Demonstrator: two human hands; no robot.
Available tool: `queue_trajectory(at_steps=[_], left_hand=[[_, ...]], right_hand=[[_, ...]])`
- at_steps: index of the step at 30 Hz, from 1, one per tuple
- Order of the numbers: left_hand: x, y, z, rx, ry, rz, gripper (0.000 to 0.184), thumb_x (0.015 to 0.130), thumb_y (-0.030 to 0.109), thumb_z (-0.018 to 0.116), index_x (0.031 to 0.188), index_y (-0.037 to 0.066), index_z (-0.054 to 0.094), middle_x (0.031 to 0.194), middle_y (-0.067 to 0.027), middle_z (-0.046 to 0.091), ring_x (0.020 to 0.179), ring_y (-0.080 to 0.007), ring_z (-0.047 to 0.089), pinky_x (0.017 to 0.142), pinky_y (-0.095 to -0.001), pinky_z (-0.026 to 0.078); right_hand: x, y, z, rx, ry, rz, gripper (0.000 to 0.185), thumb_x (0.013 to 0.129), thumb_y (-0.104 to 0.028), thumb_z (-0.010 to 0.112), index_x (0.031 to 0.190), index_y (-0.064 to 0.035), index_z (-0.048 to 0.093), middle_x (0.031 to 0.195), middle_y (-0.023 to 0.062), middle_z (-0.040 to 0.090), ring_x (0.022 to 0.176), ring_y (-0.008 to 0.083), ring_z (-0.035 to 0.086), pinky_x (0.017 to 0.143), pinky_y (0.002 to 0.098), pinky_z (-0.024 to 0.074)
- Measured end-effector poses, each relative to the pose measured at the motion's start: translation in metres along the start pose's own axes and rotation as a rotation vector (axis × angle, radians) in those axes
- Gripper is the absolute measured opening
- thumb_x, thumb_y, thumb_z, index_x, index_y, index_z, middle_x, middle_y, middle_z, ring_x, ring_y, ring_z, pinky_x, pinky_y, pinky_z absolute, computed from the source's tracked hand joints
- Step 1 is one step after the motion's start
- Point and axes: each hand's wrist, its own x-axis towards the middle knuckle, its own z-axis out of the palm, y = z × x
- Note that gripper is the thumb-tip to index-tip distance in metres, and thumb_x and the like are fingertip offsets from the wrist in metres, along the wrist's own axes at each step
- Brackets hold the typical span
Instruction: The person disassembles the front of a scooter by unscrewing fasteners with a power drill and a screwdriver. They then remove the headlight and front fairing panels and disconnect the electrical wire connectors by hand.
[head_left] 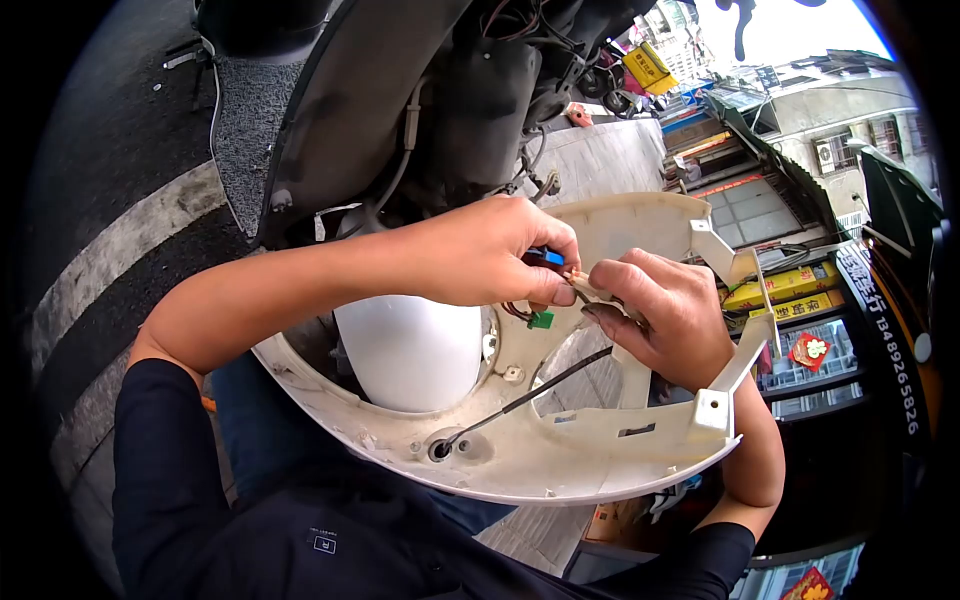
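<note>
My left hand is closed, with a blue wire connector between its thumb and fingers. Thin wires run between the two sets of fingertips, which meet. My right hand pinches a slim, pale wire connector, partly hidden by the fingers. Just below my left thumb hangs a green connector on several dark wires. Under both hands lies a cream plastic scooter panel, its hollow inner side facing up. A black cable comes out of a round hole in it and runs up toward my right hand.
A scooter's exposed dark front body stands beyond the panel, with loose cables and a grey cable joint. A white rounded part sits within the panel's large opening. Shopfronts with yellow signs line the right side.
</note>
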Motion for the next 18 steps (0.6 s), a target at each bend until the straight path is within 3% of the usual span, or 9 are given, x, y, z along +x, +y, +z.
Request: queue_trajectory(at_steps=[3,4,11,12,13,15,18], left_hand=[[0.000,-0.002,-0.002,-0.038,-0.028,-0.031,0.023,0.089,0.020,0.069,0.094,-0.001,0.064,0.078,-0.0043,0.065,0.071,-0.0087,0.060,0.067,-0.0265,0.050],[0.001,-0.006,-0.003,0.040,-0.023,0.043,0.025,0.090,0.024,0.068,0.093,-0.001,0.065,0.075,-0.0050,0.065,0.070,-0.0091,0.060,0.064,-0.0269,0.049],[0.002,-0.005,-0.011,0.130,-0.065,0.050,0.034,0.092,0.032,0.065,0.096,-0.001,0.066,0.073,-0.0060,0.065,0.064,-0.0125,0.061,0.060,-0.0282,0.049],[0.003,-0.005,-0.013,0.112,-0.064,0.058,0.033,0.091,0.032,0.066,0.099,0.000,0.065,0.076,-0.0063,0.066,0.067,-0.0122,0.062,0.062,-0.0278,0.050],[0.006,-0.010,-0.013,0.113,-0.012,0.152,0.032,0.089,0.030,0.069,0.102,0.001,0.065,0.080,-0.0063,0.067,0.071,-0.0116,0.062,0.064,-0.0276,0.050],[0.006,-0.006,-0.016,0.044,-0.021,0.124,0.032,0.088,0.028,0.070,0.104,0.001,0.064,0.083,-0.0067,0.068,0.074,-0.0117,0.062,0.066,-0.0275,0.050],[0.007,-0.004,-0.018,0.051,-0.015,0.096,0.031,0.086,0.024,0.072,0.103,-0.001,0.064,0.085,-0.0074,0.069,0.075,-0.0125,0.063,0.068,-0.0274,0.052]], right_hand=[[0.005,0.003,0.001,-0.123,-0.015,-0.089,0.029,0.072,-0.013,0.074,0.097,-0.0122,0.059,0.068,0.0034,0.048,0.058,0.0213,0.057,0.050,0.0349,0.0441],[0.006,0.002,0.002,-0.163,0.012,-0.117,0.029,0.071,-0.012,0.073,0.097,-0.0128,0.059,0.067,0.0025,0.045,0.056,0.0185,0.054,0.049,0.0328,0.0429],[0.016,0.002,0.010,-0.236,0.089,-0.201,0.026,0.070,-0.011,0.073,0.093,-0.0096,0.060,0.068,0.0015,0.045,0.057,0.0179,0.052,0.051,0.0328,0.0435],[0.015,0.001,0.008,-0.196,0.056,-0.162,0.028,0.066,-0.007,0.076,0.090,-0.0045,0.061,0.069,0.0055,0.052,0.058,0.0237,0.056,0.052,0.0358,0.0441],[0.016,0.000,0.008,-0.190,0.043,-0.149,0.029,0.065,-0.003,0.074,0.092,-0.0030,0.062,0.070,0.0065,0.053,0.059,0.0242,0.057,0.052,0.0358,0.0437],[0.018,0.000,0.014,-0.146,0.095,-0.126,0.038,0.065,-0.005,0.074,0.102,-0.0051,0.064,0.069,0.0026,0.049,0.058,0.0207,0.054,0.051,0.0351,0.0442],[0.021,0.000,0.019,-0.084,0.115,-0.102,0.039,0.061,-0.002,0.074,0.098,-0.0046,0.063,0.073,0.0046,0.053,0.061,0.0225,0.057,0.053,0.0352,0.0458]])
